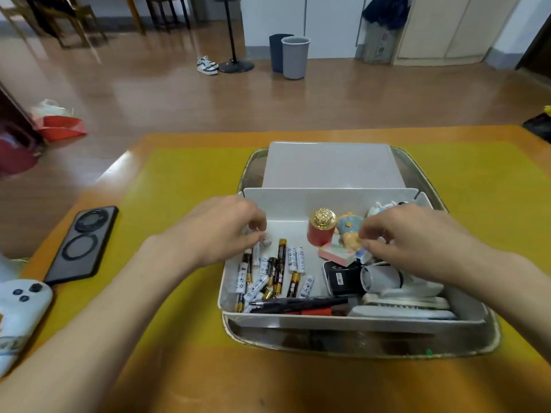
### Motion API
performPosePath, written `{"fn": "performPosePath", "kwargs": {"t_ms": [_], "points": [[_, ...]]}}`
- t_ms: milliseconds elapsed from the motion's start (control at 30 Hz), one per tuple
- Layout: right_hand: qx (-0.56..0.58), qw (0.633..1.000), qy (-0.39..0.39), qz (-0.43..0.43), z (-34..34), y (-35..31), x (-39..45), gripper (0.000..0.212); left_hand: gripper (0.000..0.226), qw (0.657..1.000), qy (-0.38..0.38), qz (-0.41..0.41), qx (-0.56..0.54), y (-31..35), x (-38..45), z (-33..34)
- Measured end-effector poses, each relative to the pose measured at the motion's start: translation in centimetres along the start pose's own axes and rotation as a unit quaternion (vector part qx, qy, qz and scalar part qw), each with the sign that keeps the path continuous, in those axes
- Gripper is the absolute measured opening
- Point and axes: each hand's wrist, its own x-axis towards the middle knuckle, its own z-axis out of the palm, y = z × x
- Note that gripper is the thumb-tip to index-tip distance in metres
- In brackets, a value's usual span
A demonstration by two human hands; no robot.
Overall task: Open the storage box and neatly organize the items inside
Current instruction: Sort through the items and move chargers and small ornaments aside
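Note:
The white storage box [328, 198] stands open in a metal tray [372, 344], and its lid [331, 165] lies flat behind it. Several loose batteries [278, 269] lie in the box's left half. A red jar with a gold cap [320, 231], a small figurine [347, 231], a pink carton [337, 254], a black device [343, 278], a white camera [381, 277], pens [298, 304] and a white comb [405, 302] fill the rest. My left hand [226, 231] reaches over the left wall and pinches a white battery [256, 251]. My right hand [414, 236] hovers with curled fingers over the figurine and carton; what it holds is hidden.
A black phone [85, 242] lies on the yellow mat [179, 180] to the left. A white game controller [21, 296] sits at the left edge. Beyond the table are a wooden floor, two bins [293, 56] and a stand base [237, 66].

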Motion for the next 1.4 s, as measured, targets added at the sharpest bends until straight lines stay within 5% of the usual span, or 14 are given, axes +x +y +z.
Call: {"fn": "performPosePath", "kwargs": {"t_ms": [233,567,733,1033,1133,1267,1400], "points": [[0.038,0.998,0.029,-0.046,-0.5,-2.5,0.3,0.021,0.017,0.998,0.066,0.009,-0.01,-0.6,-1.2,1.1],[0.104,0.975,-0.053,-0.19,1.8,-9.8,3.5,0.017,0.023,0.999,0.014,0.03,0.039,-1.6,-1.8,2.0],[0.022,0.967,-0.079,-0.243,4.4,-12.9,5.4,0.023,0.026,0.998,0.012,0.044,0.04,-2.0,-1.7,2.4],[0.087,0.991,-0.012,-0.104,1.5,-6.7,2.9,0.016,0.017,0.995,0.03,0.086,0.04,0.0,-1.1,2.2],[0.078,0.994,-0.033,-0.07,1.6,-5.6,2.4,0.025,0.012,0.996,-0.022,0.081,-0.012,1.7,-0.7,2.6],[0.039,0.997,-0.036,-0.058,1.7,-5.5,1.9,0.02,0.035,0.986,-0.126,0.071,-0.084,3.4,-0.6,4.0],[0.026,0.997,-0.044,-0.051,1.2,-4.9,1.4,0.025,0.034,0.982,-0.146,0.094,-0.069,4.6,-0.5,4.9]]}}
